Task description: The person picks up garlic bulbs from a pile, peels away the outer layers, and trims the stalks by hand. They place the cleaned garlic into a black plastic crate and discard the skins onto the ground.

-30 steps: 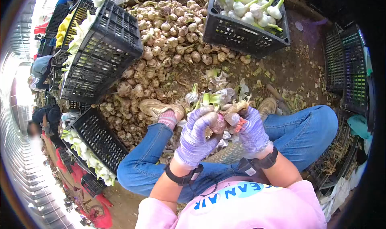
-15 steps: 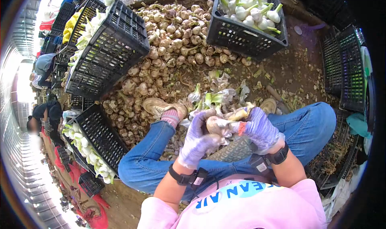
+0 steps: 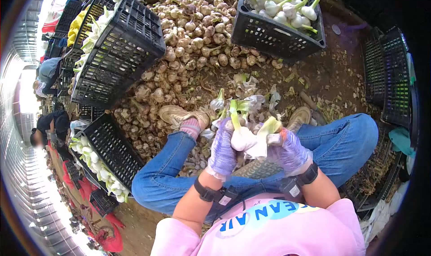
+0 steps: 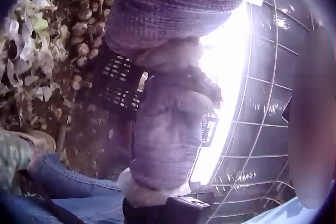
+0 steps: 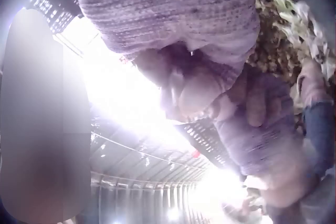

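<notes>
In the head view, my left hand (image 3: 222, 150), in a purple knit glove, grips a white garlic bulb (image 3: 242, 139) with its green stem pointing away from me. My right hand (image 3: 291, 152), gloved alike with an orange-red band at one finger, pinches a pale strip of garlic skin (image 3: 265, 134) beside the bulb. Both hands are close together above my lap. The left wrist view shows the back of the left glove (image 4: 168, 19) up close, hiding most of the bulb. Loose garlic skins (image 3: 253, 105) lie on the ground just beyond the hands.
A heap of unpeeled garlic (image 3: 193, 36) spreads ahead. Black crates of white garlic stand at the far right (image 3: 278, 38) and left (image 3: 121, 49), with another tilted crate (image 3: 112, 152) nearer on the left. Stacked crates (image 3: 386, 72) stand right. Two people bend over at far left.
The bulb went from brownish-purple to white as its outer skin came away toward the right hand. The hands have turned, and the green stem now shows.
</notes>
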The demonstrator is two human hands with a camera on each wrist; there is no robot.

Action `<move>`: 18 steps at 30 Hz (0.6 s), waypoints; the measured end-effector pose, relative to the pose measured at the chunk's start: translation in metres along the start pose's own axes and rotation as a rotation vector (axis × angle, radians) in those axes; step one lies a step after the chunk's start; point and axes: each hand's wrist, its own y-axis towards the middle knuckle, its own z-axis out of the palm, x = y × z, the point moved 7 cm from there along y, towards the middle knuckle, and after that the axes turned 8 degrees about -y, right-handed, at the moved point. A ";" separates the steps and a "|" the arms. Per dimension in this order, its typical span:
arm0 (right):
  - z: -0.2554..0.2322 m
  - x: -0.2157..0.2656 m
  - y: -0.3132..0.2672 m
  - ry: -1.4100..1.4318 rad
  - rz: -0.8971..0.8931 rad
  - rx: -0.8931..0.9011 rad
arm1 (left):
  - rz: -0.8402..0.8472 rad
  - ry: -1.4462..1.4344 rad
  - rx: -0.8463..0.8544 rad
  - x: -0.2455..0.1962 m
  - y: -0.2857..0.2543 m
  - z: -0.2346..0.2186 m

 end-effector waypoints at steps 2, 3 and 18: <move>-0.004 -0.007 0.003 0.319 -0.021 0.064 | 0.032 0.023 -0.054 -0.008 -0.003 0.008; -0.011 -0.009 0.005 0.320 -0.022 0.064 | 0.084 0.083 0.029 -0.016 -0.006 0.018; -0.032 0.033 0.004 0.478 -0.247 -0.056 | 0.020 -0.010 0.104 -0.024 0.015 -0.003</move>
